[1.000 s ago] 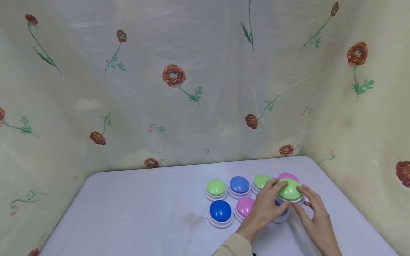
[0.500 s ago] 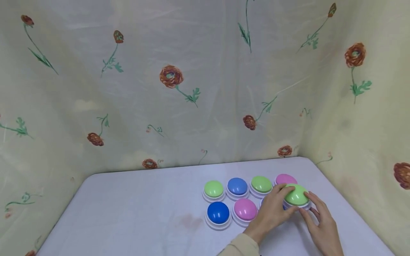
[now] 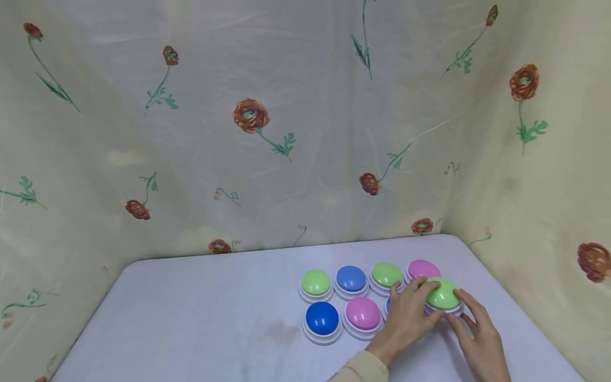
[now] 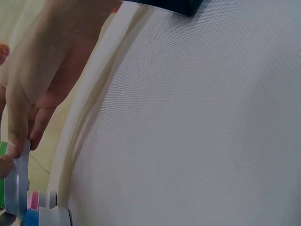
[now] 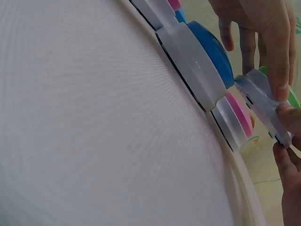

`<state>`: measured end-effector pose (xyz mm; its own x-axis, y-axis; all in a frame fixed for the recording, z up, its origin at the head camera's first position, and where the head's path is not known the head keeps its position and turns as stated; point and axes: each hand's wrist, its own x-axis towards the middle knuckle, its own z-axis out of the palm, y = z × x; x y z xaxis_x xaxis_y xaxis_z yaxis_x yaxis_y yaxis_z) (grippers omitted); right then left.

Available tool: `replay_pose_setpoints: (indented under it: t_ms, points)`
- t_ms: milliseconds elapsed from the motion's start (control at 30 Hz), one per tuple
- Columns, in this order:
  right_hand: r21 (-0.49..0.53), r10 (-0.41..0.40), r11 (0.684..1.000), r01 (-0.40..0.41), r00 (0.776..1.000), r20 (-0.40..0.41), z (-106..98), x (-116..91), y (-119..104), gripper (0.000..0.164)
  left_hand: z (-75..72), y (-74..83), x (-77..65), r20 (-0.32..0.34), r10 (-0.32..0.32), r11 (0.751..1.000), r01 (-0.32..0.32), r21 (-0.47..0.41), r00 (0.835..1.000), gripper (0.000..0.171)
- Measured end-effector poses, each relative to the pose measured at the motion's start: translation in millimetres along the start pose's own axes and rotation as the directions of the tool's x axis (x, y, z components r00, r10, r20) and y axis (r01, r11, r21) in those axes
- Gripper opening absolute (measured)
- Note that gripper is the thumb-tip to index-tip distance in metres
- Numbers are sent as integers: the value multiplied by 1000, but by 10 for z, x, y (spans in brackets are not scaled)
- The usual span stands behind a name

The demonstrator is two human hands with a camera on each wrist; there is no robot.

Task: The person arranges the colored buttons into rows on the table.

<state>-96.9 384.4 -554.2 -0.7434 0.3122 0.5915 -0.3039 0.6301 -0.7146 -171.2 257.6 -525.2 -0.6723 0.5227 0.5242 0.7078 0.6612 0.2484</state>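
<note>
Both hands hold a push button [image 3: 443, 294] with a green dome and white base. My left hand [image 3: 406, 315] grips its left side, fingertips on the dome and thumb at the base's front. From the other side my right hand [image 3: 479, 339] pinches the rim. In the right wrist view the button's white base [image 5: 261, 99] is raised off the table, near the blue dome [image 5: 214, 49] of a standing button. A blue button [image 3: 386, 306] is mostly hidden behind my left hand. A pink button [image 3: 422, 269] stands just behind the held one.
Several similar buttons stand in two rows on the white table [image 3: 191, 313]. The back row has a green [image 3: 316, 283], a blue [image 3: 351, 279] and another green button [image 3: 386, 275]. In front are a dark blue [image 3: 322, 318] and a pink one [image 3: 363, 313]. A flowered curtain [image 3: 305, 159] surrounds the table.
Both hands have carried the green button to the right and toward me, away from over the pink and blue buttons. In the last half second it has hardly moved.
</note>
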Motion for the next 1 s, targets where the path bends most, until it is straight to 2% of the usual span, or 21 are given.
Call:
replay_pose_setpoints:
  t_ms: [133,300,533,667,833,1000]
  points:
    - [-7,44,999,-44,999,9,-8,-2,13,54,25,17,22,-1,5,1000,-5,23,1000,59]
    - [-10,103,995,-102,994,26,-26,-23,40,53,87,47,45,17,7,996,-9,94,1000,58]
    - [31,37,999,-38,999,28,-11,-65,148,53,170,56,5,7,8,993,-9,122,1000,57]
    - [-14,27,1000,-26,999,39,-12,-79,177,53,213,58,-9,3,23,990,-23,142,1000,57]
    - [-129,70,990,-58,993,94,-44,-78,166,55,229,65,-4,-3,36,984,-35,174,999,57]
    - [-178,107,980,-85,987,118,-55,-106,204,56,237,84,2,50,32,979,-41,199,998,57]
